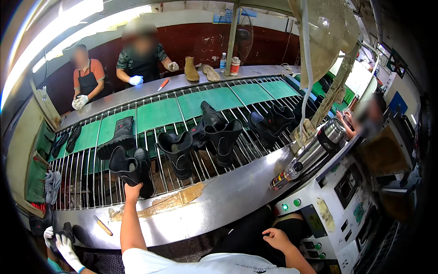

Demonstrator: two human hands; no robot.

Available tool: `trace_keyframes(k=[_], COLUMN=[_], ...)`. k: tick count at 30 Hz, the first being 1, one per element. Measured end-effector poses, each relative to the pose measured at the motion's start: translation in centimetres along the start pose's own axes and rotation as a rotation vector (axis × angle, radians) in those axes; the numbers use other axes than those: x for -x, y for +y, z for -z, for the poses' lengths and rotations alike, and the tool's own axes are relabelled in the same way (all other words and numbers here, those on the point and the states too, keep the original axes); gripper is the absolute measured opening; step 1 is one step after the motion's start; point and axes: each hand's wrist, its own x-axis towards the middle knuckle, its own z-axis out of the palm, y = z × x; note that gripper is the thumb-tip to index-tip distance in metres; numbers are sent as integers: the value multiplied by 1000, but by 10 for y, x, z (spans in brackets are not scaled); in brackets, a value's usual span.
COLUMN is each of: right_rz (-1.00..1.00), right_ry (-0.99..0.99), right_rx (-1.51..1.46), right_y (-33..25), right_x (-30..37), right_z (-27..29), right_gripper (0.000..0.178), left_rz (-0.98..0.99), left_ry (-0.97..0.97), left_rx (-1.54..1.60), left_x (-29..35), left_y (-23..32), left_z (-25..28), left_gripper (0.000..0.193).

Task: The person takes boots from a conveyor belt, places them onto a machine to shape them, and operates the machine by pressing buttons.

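My left hand reaches forward to a black boot at the near edge of the metal-rod conveyor and grips it; its fingertips are partly hidden by the boot. A second black boot stands right beside it. To the right, more black boots stand or lean on the rods, and one boot lies farther back. Low over my lap, next to the white control panel, hovers my right hand. Its fingers are loosely bent and apart, with nothing in them.
A steel ledge with a wooden-handled tool runs along my side. A thermos and a bottle lie at right. Gloved hands of a person hold a dark shoe at lower left. Two people stand across the conveyor.
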Motion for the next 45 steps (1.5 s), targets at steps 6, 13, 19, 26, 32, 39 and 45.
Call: trace_keyframes(k=[6, 13, 19, 26, 32, 39, 45], right_rz=[126, 191, 153, -79, -184, -250, -216], right_ry=[-23, 582, 898, 1011, 654, 754, 867], right_rx=[60, -105, 10, 218, 260, 250, 242], right_y=[-12, 13, 33, 81, 106, 133, 157], right_x=[-11, -16, 10, 63, 57, 26, 34], right_z=[-4, 29, 76, 74, -16, -40, -42], right_gripper=[24, 15, 7, 6, 15, 12, 6], left_rz=[-49, 344, 701, 756, 696, 793, -16], left_ry=[156, -140, -405, -332, -506, -1031, -493], left_rx=[97, 578, 1376, 1697, 1567, 2365, 931], left_x=[8, 123, 15, -96, -113, -105, -153], left_y=[-26, -2, 12, 9, 53, 73, 33], left_z=[-8, -180, -336, -436, -451, -451, -469], left_gripper=[51, 25, 61, 94, 93, 92, 74])
